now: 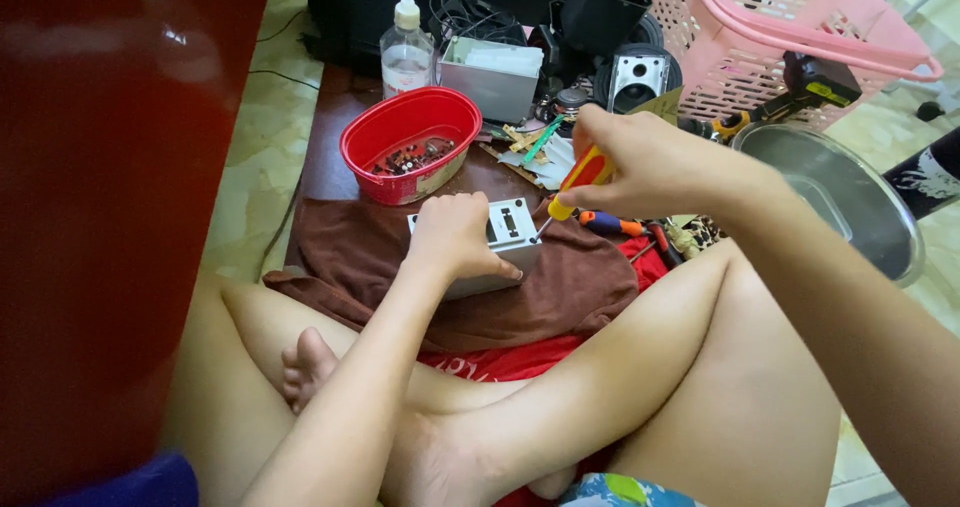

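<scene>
My left hand [455, 235] presses down on a small grey metal box [512, 239] lying on a brown towel [350, 257]. My right hand [640, 162] grips a screwdriver with a yellow and red handle [583, 175]; its tip touches the box's end face at the right edge. My bare crossed legs fill the foreground.
A red oval bowl [410, 137] of small parts sits behind the box, with a clear bottle [406, 52] and a grey case [492, 75] further back. More screwdrivers [615, 224] lie to the right. A steel basin [840, 192] and pink basket [790, 37] stand at right; a red surface [100, 187] blocks the left.
</scene>
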